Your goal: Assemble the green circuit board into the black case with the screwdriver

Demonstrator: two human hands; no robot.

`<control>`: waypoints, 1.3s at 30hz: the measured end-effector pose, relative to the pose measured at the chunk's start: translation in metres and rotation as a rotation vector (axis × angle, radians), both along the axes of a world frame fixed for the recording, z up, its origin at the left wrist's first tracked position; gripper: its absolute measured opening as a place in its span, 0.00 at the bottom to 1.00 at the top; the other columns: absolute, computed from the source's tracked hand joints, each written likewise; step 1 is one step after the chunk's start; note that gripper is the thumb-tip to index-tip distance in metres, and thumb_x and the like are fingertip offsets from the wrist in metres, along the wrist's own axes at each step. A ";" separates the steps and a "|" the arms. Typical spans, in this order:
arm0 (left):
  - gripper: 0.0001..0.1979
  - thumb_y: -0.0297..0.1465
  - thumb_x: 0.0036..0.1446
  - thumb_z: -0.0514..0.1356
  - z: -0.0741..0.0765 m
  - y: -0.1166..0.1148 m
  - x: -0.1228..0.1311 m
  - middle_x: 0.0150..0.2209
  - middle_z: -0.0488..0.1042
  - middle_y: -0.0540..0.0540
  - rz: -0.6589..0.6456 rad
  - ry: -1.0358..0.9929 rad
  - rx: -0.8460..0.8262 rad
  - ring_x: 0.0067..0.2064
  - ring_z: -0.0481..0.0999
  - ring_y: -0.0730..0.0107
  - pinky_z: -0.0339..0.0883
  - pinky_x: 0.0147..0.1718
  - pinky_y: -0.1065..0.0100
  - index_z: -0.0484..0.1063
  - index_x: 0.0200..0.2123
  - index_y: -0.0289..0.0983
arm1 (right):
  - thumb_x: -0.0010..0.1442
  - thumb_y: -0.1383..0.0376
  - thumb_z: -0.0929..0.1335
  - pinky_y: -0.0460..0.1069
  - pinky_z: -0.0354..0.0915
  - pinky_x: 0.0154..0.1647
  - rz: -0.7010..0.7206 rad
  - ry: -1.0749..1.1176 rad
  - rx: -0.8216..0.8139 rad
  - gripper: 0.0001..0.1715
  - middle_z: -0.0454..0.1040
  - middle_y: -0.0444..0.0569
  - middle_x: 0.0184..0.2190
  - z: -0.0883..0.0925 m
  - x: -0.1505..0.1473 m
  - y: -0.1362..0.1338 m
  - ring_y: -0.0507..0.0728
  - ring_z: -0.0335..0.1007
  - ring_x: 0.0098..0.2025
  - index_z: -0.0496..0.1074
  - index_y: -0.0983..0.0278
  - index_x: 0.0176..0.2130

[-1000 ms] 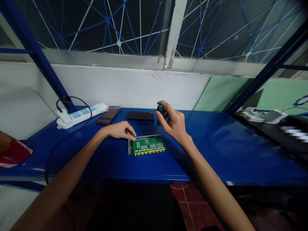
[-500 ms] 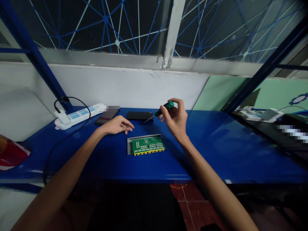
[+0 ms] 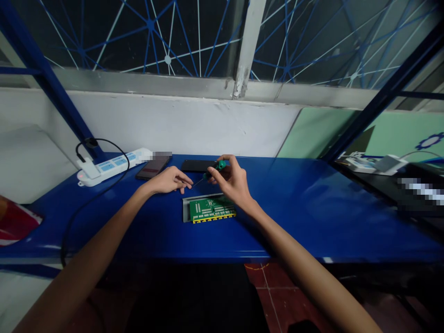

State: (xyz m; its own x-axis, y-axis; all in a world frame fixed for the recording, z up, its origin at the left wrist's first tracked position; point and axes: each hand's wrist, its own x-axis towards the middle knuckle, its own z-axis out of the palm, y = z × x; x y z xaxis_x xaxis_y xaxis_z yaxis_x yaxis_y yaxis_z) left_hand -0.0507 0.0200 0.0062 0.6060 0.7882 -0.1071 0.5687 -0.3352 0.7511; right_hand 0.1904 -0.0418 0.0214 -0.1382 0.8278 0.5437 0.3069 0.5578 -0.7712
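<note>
My right hand (image 3: pixel 231 180) is closed around the green and black handle of a screwdriver (image 3: pixel 221 164). The thin shaft slants down to the left, its tip close to the fingertips of my left hand (image 3: pixel 169 180). That hand rests on the blue tabletop with its fingers loosely bent and partly apart, and I see nothing held in it. A tiny dark speck, too small to name, lies by its fingertips. Just below both hands is a green circuit board (image 3: pixel 211 208) with a yellow strip along its front edge, sitting in a grey metal housing (image 3: pixel 186 210).
Behind the hands lie a flat black case (image 3: pixel 194 165) and a phone (image 3: pixel 152 167). A white power strip (image 3: pixel 114 165) with a black cable (image 3: pixel 79 203) is at the left. The blue table (image 3: pixel 312 217) has dark equipment (image 3: pixel 416 189) at its right end.
My right hand has moved left and down with the screwdriver, bringing its tip from above the table to beside my left fingertips. My left hand and the circuit board have stayed put.
</note>
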 end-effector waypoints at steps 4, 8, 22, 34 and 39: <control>0.19 0.30 0.51 0.58 0.001 -0.001 0.001 0.43 0.80 0.35 -0.006 0.000 0.001 0.31 0.77 0.70 0.65 0.28 0.71 0.77 0.46 0.31 | 0.61 0.51 0.66 0.49 0.70 0.28 0.004 -0.046 -0.003 0.20 0.77 0.45 0.26 0.000 -0.001 -0.001 0.55 0.77 0.28 0.60 0.60 0.44; 0.18 0.34 0.53 0.60 0.001 -0.001 0.000 0.40 0.80 0.36 0.006 0.002 0.019 0.31 0.77 0.69 0.65 0.28 0.70 0.77 0.46 0.33 | 0.61 0.51 0.66 0.49 0.71 0.29 -0.023 -0.022 0.012 0.20 0.77 0.45 0.26 0.001 0.000 -0.001 0.55 0.77 0.27 0.60 0.60 0.45; 0.21 0.43 0.49 0.65 0.003 -0.009 0.012 0.33 0.80 0.37 0.115 0.014 0.047 0.29 0.75 0.67 0.64 0.28 0.67 0.79 0.38 0.29 | 0.60 0.50 0.67 0.50 0.73 0.28 -0.045 0.104 0.003 0.21 0.76 0.44 0.28 0.006 0.001 -0.002 0.55 0.77 0.28 0.58 0.58 0.45; 0.19 0.42 0.48 0.66 -0.003 -0.007 0.013 0.28 0.80 0.39 0.172 -0.001 0.143 0.28 0.77 0.65 0.67 0.31 0.67 0.80 0.36 0.31 | 0.60 0.50 0.68 0.48 0.72 0.27 -0.032 0.117 0.033 0.22 0.77 0.44 0.29 0.008 0.002 -0.003 0.54 0.77 0.27 0.59 0.59 0.45; 0.18 0.41 0.47 0.67 0.000 -0.011 0.017 0.23 0.78 0.42 0.205 -0.026 0.131 0.25 0.76 0.66 0.64 0.26 0.69 0.80 0.35 0.32 | 0.60 0.52 0.68 0.48 0.72 0.27 -0.040 0.129 0.065 0.20 0.77 0.45 0.29 0.010 0.004 -0.003 0.54 0.77 0.27 0.59 0.59 0.45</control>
